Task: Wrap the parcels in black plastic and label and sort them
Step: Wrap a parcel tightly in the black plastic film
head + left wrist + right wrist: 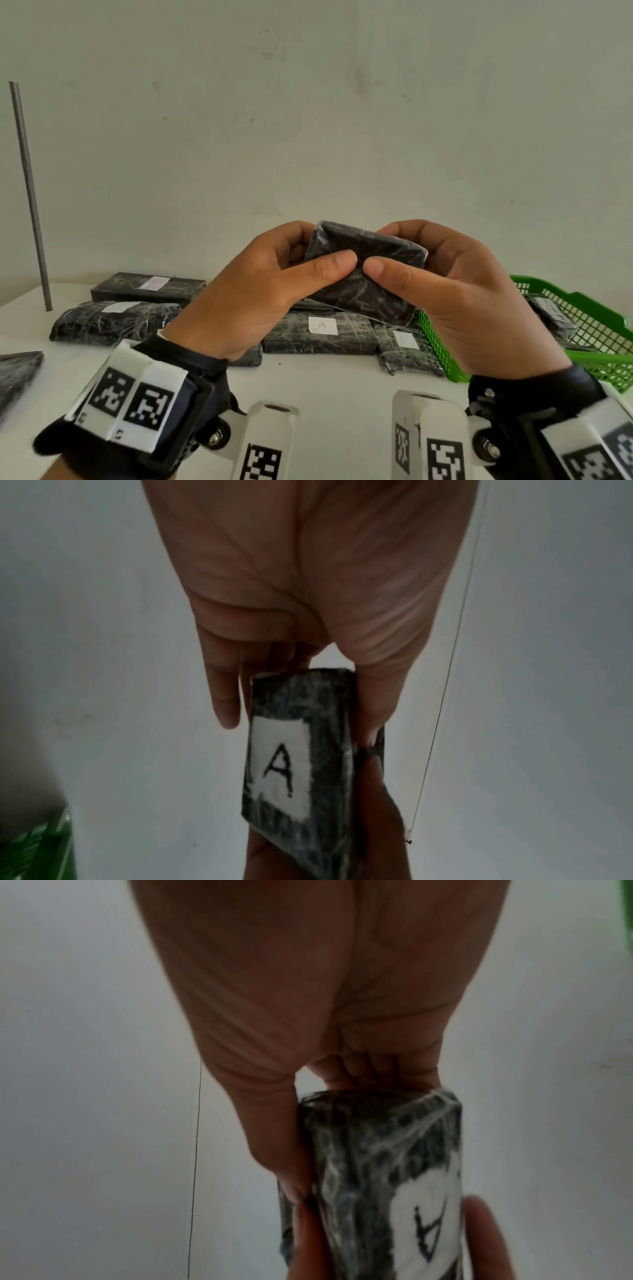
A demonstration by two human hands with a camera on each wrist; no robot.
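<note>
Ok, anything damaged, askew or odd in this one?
Nothing stands out. Both hands, left hand and right hand, hold a wrapped parcel whose label reads A; wrap looks intact. Other parcels lie by the green basket.

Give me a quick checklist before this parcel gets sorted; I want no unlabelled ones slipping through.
1. Parcel held firmly: ok, the left hand and right hand both grip it, thumbs on the near face.
2. Fully covered in black plastic: ok on the faces shown; the rest cannot tell.
3. Label present: ok, a white label reading A on the far face.
4. Label stuck flat: cannot tell, the picture is blurred.
5. Green basket within view on the right: ok, one labelled parcel already in it.
6. Basket meant for A: cannot tell.
</note>
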